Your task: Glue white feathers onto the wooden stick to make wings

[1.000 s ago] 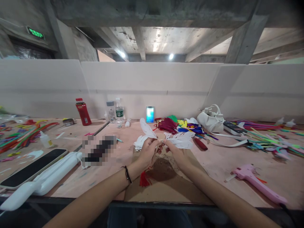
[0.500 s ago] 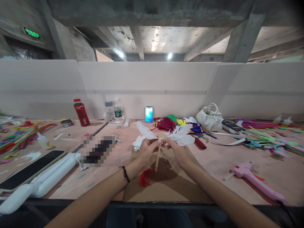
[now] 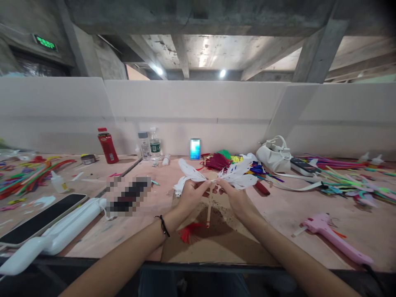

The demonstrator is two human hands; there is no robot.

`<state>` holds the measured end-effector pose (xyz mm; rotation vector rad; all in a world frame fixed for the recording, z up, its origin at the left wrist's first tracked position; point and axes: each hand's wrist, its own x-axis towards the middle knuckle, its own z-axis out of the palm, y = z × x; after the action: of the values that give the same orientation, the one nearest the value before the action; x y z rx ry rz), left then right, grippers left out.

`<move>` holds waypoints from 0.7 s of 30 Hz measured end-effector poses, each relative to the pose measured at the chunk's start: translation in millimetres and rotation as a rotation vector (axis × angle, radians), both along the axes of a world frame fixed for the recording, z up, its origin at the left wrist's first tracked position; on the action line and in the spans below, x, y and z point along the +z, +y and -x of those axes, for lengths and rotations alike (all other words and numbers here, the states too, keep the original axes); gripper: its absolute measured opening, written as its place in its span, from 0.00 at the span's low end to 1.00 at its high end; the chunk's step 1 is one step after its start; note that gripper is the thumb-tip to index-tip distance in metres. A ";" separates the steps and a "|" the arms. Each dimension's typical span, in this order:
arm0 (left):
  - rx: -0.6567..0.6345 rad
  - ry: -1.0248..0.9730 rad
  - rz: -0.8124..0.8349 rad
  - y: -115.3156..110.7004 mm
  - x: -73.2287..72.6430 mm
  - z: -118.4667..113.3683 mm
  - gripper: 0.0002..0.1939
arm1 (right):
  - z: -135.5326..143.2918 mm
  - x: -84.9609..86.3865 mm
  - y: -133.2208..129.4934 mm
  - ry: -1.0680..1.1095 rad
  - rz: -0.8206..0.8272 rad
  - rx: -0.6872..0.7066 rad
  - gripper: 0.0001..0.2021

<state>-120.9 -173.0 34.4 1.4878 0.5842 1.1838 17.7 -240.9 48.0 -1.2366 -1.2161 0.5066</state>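
In the head view a pair of white openwork wings [image 3: 243,178] spreads out to both sides above a thin wooden handle [image 3: 209,211]. A red tassel [image 3: 187,233] trails from the handle's lower end. My left hand [image 3: 192,197] pinches the inner end of the left wing near the handle's top. Opposite it, my right hand [image 3: 237,200] pinches the inner end of the right wing. Both sets of fingers are closed and almost meet at the centre, partly hiding the join. Below the hands lies a brown cardboard sheet [image 3: 216,253] with dark specks.
To the right lies a pink glue gun [image 3: 332,233]. A white handbag [image 3: 274,156], coloured feathers [image 3: 218,161] and a phone [image 3: 195,149] are at the back. On the left are a red bottle [image 3: 107,146], clear bottles [image 3: 154,145] and a second phone [image 3: 43,218].
The handle's lower end has swung slightly right and hangs more upright. The right wing has shifted a little right and lower. Both hands keep their pinch; the view has shifted slightly.
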 end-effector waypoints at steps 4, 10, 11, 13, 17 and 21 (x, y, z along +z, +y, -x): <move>0.030 0.035 -0.026 -1.2 -0.7 -0.2 0.12 | 1.3 -4.2 2.7 0.032 0.055 0.013 0.16; 0.053 0.064 -0.055 -0.9 -4.1 0.1 0.10 | 1.2 -10.0 11.8 0.126 0.001 0.047 0.13; 0.059 0.063 -0.056 -0.8 -4.4 0.0 0.10 | 1.0 -11.3 13.4 0.139 -0.010 0.058 0.13; 0.066 0.061 -0.052 -1.1 -4.6 -0.3 0.10 | 0.8 -14.6 16.4 0.158 -0.028 0.074 0.12; 0.057 0.059 -0.029 -3.2 -2.7 -1.2 0.11 | 1.6 -19.4 19.6 0.179 -0.039 0.098 0.12; 0.040 0.046 0.000 -6.7 1.4 -1.9 0.11 | 1.7 -13.6 13.3 0.148 -0.020 0.094 0.12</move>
<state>-119.0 -179.7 35.7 1.5124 0.6474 1.1826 16.1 -227.6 34.3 -1.1089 -1.1542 0.6426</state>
